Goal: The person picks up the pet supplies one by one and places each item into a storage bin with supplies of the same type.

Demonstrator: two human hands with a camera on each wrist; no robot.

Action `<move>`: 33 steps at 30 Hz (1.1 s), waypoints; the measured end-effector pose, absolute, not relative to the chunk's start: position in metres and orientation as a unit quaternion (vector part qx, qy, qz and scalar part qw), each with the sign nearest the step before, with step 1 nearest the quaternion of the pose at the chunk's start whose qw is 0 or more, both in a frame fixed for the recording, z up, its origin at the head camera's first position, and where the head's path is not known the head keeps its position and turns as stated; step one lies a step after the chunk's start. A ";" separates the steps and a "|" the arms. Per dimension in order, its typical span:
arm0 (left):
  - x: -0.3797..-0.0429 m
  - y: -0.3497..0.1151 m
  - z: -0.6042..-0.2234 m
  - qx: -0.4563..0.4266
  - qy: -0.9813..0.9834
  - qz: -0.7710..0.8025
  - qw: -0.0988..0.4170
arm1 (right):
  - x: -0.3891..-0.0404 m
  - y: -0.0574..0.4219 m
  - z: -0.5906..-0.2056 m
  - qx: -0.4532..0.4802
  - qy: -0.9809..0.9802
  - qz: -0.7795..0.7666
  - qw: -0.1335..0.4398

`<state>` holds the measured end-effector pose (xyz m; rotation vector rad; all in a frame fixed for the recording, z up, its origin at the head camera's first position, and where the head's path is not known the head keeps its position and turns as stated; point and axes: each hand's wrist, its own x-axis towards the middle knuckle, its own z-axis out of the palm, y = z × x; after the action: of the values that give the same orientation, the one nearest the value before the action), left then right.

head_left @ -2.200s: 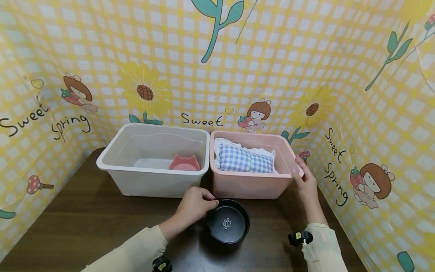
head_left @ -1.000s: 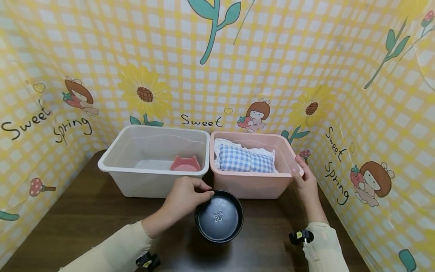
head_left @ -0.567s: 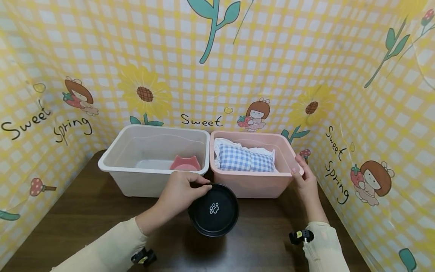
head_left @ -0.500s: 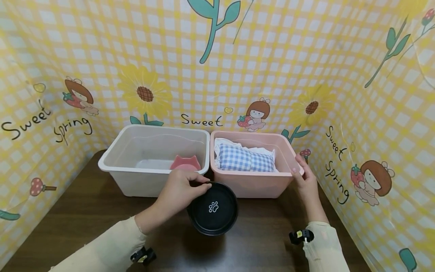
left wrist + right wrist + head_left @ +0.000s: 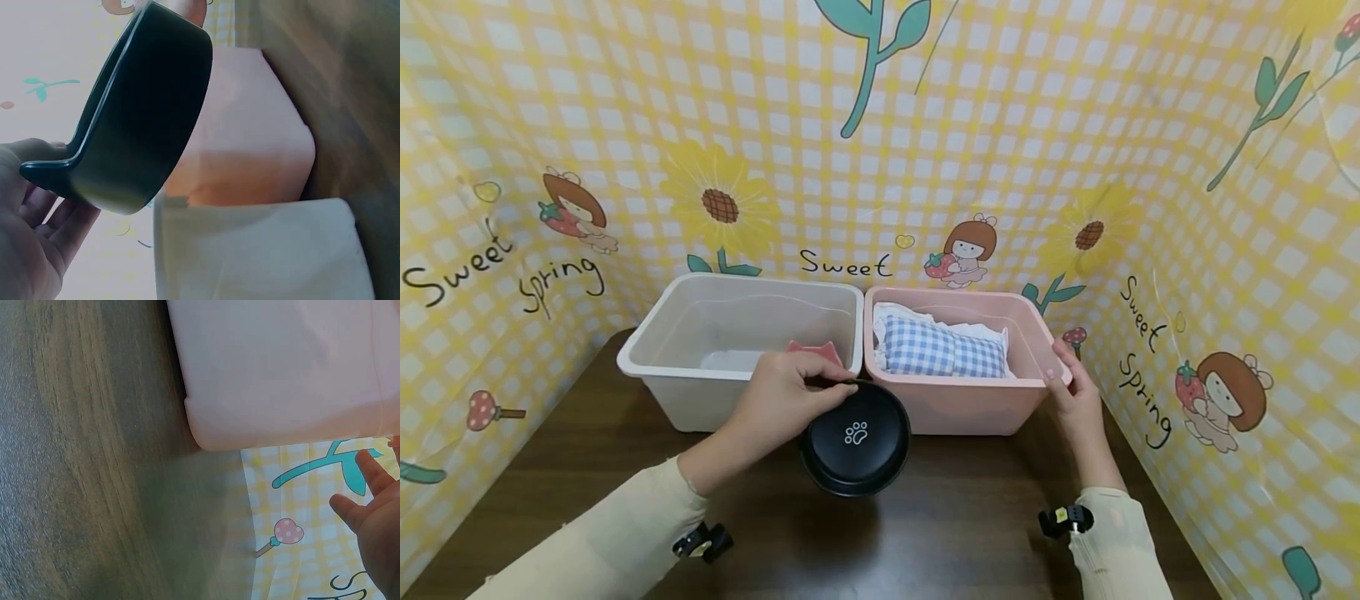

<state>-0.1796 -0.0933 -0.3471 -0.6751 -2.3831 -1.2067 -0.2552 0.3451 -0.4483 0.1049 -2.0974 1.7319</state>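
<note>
My left hand (image 5: 782, 398) pinches the rim of a round black pet bowl (image 5: 855, 454) with a white paw print inside. The bowl is tilted and held up off the table, in front of where two bins meet. In the left wrist view the dark side of the bowl (image 5: 140, 119) shows, with a pointed lip by the fingers. My right hand (image 5: 1077, 408) grips the right front corner of the pink bin (image 5: 958, 408), thumb at the rim. A blue checked pillow (image 5: 940, 346) with white frills lies inside that bin.
A pale grey bin (image 5: 692, 396) stands left of the pink one, holding a pink cat-eared bowl (image 5: 820, 350) partly hidden by my left hand. Both stand on a dark wooden table (image 5: 940, 533). A yellow checked cloth (image 5: 850, 183) hangs behind and at the sides.
My left hand has raised the black bowl and carried it forward and left, now overlapping the grey bin's front in view. My right hand stays on the pink bin.
</note>
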 end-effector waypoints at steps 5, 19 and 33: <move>-0.180 -0.100 -0.336 -0.258 -0.842 -0.424 0.212 | -0.255 0.344 -0.447 0.039 -0.753 0.623 0.209; -0.201 -0.127 -0.306 -0.332 -0.834 -0.366 0.244 | -0.256 0.346 -0.445 0.046 -0.765 0.600 0.231; -0.232 -0.181 -0.283 -0.269 -0.865 -0.317 0.280 | -0.256 0.347 -0.451 0.041 -0.772 0.593 0.225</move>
<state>-0.2325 -0.1814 -0.2826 -0.7215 -2.3186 -0.8508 -0.2564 0.3467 -0.4508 0.1131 -2.1305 1.6347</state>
